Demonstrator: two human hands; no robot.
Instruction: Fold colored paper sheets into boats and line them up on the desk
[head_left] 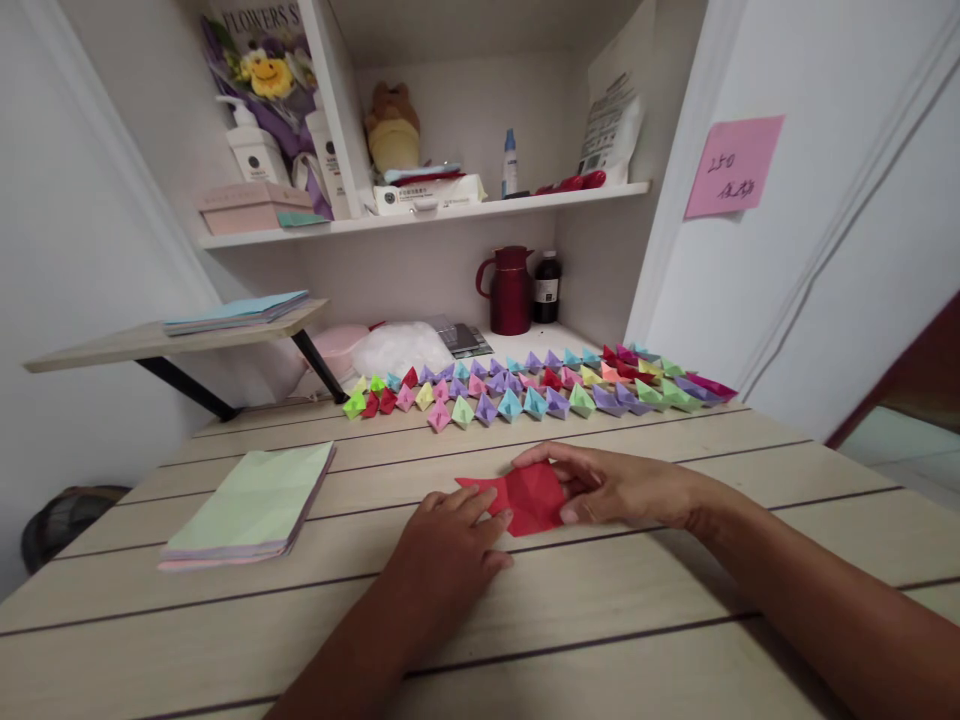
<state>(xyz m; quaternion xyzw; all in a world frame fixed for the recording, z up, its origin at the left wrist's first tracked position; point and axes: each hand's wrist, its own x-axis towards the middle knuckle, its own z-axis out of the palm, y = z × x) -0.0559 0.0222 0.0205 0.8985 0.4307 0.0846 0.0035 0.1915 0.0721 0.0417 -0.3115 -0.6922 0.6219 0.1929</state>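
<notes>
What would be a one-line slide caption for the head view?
Left hand and right hand on creased red paper, with rows of multicolored origami boats beyond.

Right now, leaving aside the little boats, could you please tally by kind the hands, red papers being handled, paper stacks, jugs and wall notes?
Hands: 2 (left hand, right hand)
Red paper: 1
Paper stacks: 2 (green-topped stack, blue-topped stack)
Dark red jug: 1
Pink wall note: 1
Total: 7
</notes>
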